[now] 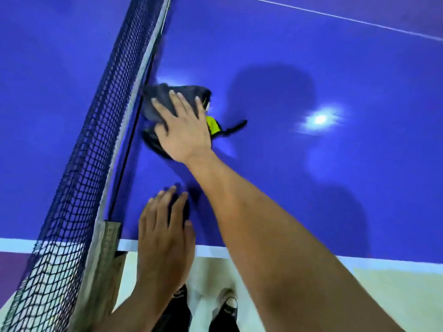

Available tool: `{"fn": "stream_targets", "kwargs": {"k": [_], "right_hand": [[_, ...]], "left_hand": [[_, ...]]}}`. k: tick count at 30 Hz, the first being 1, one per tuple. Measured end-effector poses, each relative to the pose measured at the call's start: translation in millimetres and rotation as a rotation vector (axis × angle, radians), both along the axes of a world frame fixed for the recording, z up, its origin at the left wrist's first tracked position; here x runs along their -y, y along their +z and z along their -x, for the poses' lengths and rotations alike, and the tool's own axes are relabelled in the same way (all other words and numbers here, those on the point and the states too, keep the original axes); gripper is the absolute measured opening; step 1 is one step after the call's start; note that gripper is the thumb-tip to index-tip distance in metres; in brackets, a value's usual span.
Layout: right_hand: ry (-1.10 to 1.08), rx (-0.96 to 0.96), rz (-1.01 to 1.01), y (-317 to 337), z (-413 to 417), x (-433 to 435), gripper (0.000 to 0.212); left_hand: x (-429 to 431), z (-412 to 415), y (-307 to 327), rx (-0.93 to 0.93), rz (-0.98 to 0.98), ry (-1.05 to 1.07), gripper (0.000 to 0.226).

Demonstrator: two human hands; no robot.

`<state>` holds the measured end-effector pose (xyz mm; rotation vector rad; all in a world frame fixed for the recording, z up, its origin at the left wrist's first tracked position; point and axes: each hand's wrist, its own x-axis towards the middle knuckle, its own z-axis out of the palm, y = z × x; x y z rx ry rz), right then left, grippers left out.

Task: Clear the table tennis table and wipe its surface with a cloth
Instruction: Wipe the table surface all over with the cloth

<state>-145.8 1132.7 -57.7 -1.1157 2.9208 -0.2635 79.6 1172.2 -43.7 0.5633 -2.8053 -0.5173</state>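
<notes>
At the left we see the dark net running across the blue desk from the near edge to the far side, fixed at the near edge by a grey post. Just right of the post, our left hand lies flat on the desk by the near edge. Its fingers are straight and together, holding nothing, and its heel reaches out past the white edge line.

Farther in, close against the foot of the net, a dark cloth sits bunched on the desk. Our right hand presses down on it with fingers spread and straight, palm on the fabric; we cannot tell how the thumb lies at the cloth's left side. A bright yellow-green patch shows at the right of the hand, and a thin dark strip trails from it over the desk.

To the right a lamp's glare shines on the surface, and a white line crosses the far right corner. Below the near edge lie a pale floor and a dark shoe.
</notes>
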Motion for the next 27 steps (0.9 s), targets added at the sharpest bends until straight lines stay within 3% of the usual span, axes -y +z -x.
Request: {"fn": "stream_targets", "kwargs": {"k": [6, 19, 27], "right_hand": [[-0.042, 0.059, 0.056, -1.7, 4.4, -51.7, 0.058], [-0.692, 0.082, 0.102, -5.3, 49.6, -391.1, 0.065], [-0.804, 0.063, 0.048, -4.9, 47.1, -400.4, 0.064]], "left_hand": [[-36.2, -13.2, -16.3, 0.122, 0.067, -0.023, 0.056], [-39.6, -11.7, -36.8, 0.134, 0.225, 0.082, 0.058], [-33.8, -15.8, -28.6, 0.116, 0.140, 0.033, 0.056]]}}
